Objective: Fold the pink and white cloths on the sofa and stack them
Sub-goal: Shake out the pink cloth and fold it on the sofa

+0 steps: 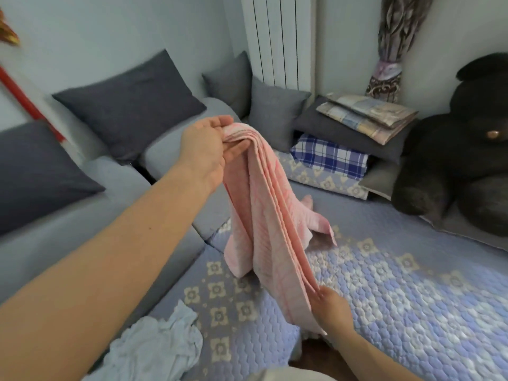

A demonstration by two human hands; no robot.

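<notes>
- The pink cloth [264, 215], a ribbed towel-like fabric gathered into long pleats, is held in the air above the quilted sofa cover [412, 292].
- Its upper end is pinched between thumb and fingers of the left hand [211, 149].
- Its lower end is gripped by the right hand [330, 306]; those fingertips are partly hidden behind fabric.
- A crumpled white cloth [156, 347] lies near the cover's front edge, cut off by the frame.

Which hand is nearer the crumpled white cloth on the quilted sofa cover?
Right. The right hand grips the pink towel low, right of the crumpled white cloth; the left hand holds the towel's top, raised far beyond it.
</notes>
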